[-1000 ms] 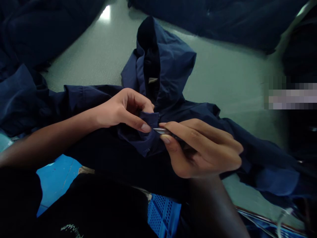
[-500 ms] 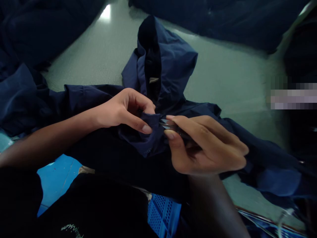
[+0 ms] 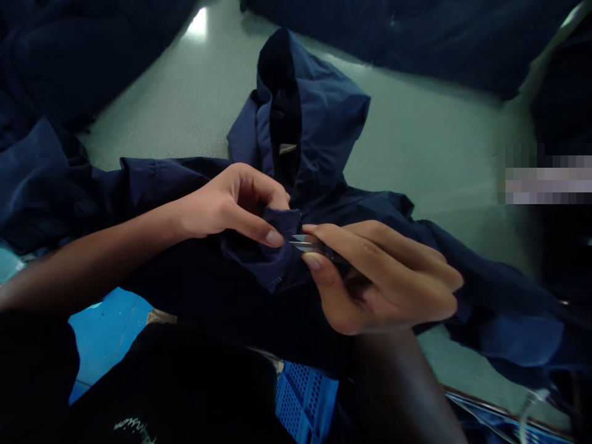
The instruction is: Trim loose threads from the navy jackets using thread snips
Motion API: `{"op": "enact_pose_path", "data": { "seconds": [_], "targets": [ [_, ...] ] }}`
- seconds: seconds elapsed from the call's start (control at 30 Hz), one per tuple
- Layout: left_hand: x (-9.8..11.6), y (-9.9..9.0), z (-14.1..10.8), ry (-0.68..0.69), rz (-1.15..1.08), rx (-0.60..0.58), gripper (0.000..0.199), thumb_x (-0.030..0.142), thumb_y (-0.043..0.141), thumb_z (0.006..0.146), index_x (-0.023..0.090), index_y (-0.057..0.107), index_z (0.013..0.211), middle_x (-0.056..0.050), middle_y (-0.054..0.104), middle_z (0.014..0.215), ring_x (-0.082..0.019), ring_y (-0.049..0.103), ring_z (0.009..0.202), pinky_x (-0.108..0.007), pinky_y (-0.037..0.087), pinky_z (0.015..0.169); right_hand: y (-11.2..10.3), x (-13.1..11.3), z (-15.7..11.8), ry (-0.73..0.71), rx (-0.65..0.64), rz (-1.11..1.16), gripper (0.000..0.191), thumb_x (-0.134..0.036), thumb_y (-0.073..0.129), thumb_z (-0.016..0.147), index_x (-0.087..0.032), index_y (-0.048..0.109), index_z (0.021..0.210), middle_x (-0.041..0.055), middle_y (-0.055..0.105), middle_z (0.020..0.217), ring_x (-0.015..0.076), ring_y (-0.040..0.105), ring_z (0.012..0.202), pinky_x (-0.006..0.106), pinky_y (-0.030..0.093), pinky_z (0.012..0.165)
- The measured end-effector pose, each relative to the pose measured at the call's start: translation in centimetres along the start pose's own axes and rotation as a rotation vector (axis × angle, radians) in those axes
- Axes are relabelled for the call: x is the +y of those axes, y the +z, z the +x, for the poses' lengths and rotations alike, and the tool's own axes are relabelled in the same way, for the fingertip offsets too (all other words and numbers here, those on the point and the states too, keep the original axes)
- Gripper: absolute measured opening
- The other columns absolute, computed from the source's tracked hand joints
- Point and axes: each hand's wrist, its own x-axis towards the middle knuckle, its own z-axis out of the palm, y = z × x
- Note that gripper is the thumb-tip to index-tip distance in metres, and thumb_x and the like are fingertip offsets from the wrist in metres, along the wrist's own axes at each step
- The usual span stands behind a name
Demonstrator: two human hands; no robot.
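Observation:
A navy hooded jacket (image 3: 319, 117) lies on the table with its hood raised towards the back. My left hand (image 3: 240, 206) pinches the jacket's sleeve cuff (image 3: 272, 262) between thumb and fingers. My right hand (image 3: 383, 277) holds small metal thread snips (image 3: 303, 242), their slightly parted blades right at the cuff's edge. Most of the snips' handle is hidden inside my right hand's fingers. The cuff's inner side is hidden by my left fingers.
Heaps of navy garments (image 3: 69, 61) lie at the left and along the back of the pale green table (image 3: 407, 148). A blue perforated plastic crate (image 3: 305, 401) and a blue surface (image 3: 108, 339) show below, near my dark-clothed body.
The snips have dropped back from above the cuff to its edge, and their blades have narrowed. My right hand has shifted slightly down. My left hand stays nearly still.

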Motion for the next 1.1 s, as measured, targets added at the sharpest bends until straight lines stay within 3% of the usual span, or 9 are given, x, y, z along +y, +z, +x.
{"op": "enact_pose_path", "data": {
  "seconds": [0.27, 0.53, 0.8, 1.1],
  "targets": [
    [-0.3, 0.1, 0.0, -0.011, -0.021, 0.029, 0.019, 0.011, 0.092, 0.065, 0.011, 0.073, 0.068, 0.001, 0.062, 0.066, -0.006, 0.059, 0.060, -0.018, 0.047, 0.055, 0.3, 0.2, 0.2, -0.114, 0.062, -0.091, 0.022, -0.016, 0.078, 0.080, -0.016, 0.079, 0.101, 0.0016, 0.076, 0.076, 0.0161, 0.070, 0.059, 0.028, 0.057, 0.053],
    [-0.5, -0.1, 0.0, -0.043, 0.014, 0.056, 0.027, 0.018, 0.095, 0.063, 0.012, 0.070, 0.067, 0.001, 0.058, 0.064, -0.007, 0.056, 0.058, -0.021, 0.043, 0.051, 0.4, 0.2, 0.1, -0.134, 0.079, -0.118, 0.022, -0.017, 0.079, 0.080, -0.019, 0.080, 0.102, -0.0003, 0.076, 0.075, 0.0156, 0.069, 0.058, 0.029, 0.058, 0.054],
    [-0.2, 0.1, 0.0, -0.033, -0.002, 0.052, 0.026, 0.017, 0.096, 0.062, 0.010, 0.071, 0.066, 0.000, 0.061, 0.065, -0.008, 0.057, 0.058, -0.021, 0.044, 0.052, 0.3, -0.1, 0.1, -0.109, 0.057, -0.096, 0.018, -0.015, 0.079, 0.080, -0.017, 0.078, 0.098, 0.0008, 0.077, 0.076, 0.0162, 0.071, 0.059, 0.029, 0.059, 0.055],
    [0.1, 0.0, 0.0, 0.029, 0.020, 0.003, 0.019, 0.018, 0.095, 0.067, 0.012, 0.077, 0.069, -0.002, 0.065, 0.069, -0.008, 0.060, 0.061, -0.023, 0.052, 0.060, 0.4, -0.9, 1.1, 0.033, 0.096, 0.039, 0.016, -0.010, 0.073, 0.084, -0.020, 0.077, 0.094, 0.0018, 0.079, 0.077, 0.0155, 0.068, 0.055, 0.029, 0.052, 0.047]
  ]
}}
